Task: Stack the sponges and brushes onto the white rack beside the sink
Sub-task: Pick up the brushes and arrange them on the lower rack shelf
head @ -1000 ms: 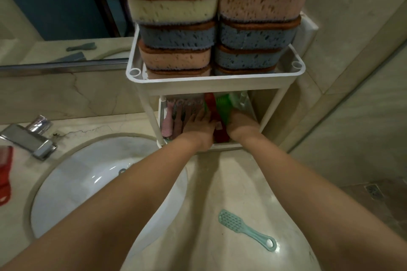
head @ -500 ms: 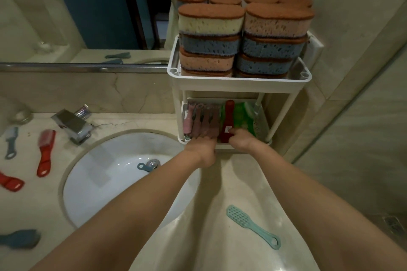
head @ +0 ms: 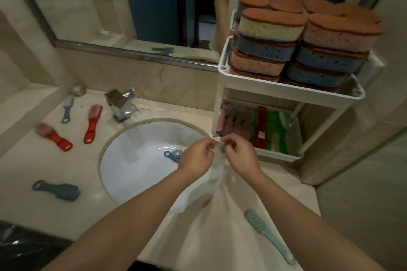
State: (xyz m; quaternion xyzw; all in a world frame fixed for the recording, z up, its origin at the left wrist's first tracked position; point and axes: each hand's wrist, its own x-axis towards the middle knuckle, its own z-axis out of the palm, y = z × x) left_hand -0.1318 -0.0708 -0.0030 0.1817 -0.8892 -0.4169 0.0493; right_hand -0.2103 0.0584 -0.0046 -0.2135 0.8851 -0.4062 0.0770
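Note:
The white rack (head: pixel 286 93) stands on the counter right of the sink (head: pixel 132 174). Its top shelf is piled with sponges (head: pixel 272 26) in yellow, blue and pink, all with brown tops. The lower shelf holds pink brushes (head: pixel 235 119), a red brush (head: pixel 261 127) and green brushes (head: pixel 275 135). My left hand (head: pixel 197 154) and my right hand (head: pixel 241 155) meet just in front of the rack's lower left corner. Their fingertips pinch what looks like a thin clear plastic film (head: pixel 217 174) hanging down between them.
A teal brush (head: pixel 268 237) lies on the counter at the front right. A blue brush (head: pixel 171 156) lies in the basin. Left of the faucet (head: pixel 120 103) lie two red brushes (head: pixel 92 123) (head: pixel 52 136), a grey-blue brush (head: pixel 67 108) and a dark blue one (head: pixel 57 190).
Both hands have pulled back out of the lower shelf and come together at its front left corner. The view has swung left and shows more of the counter.

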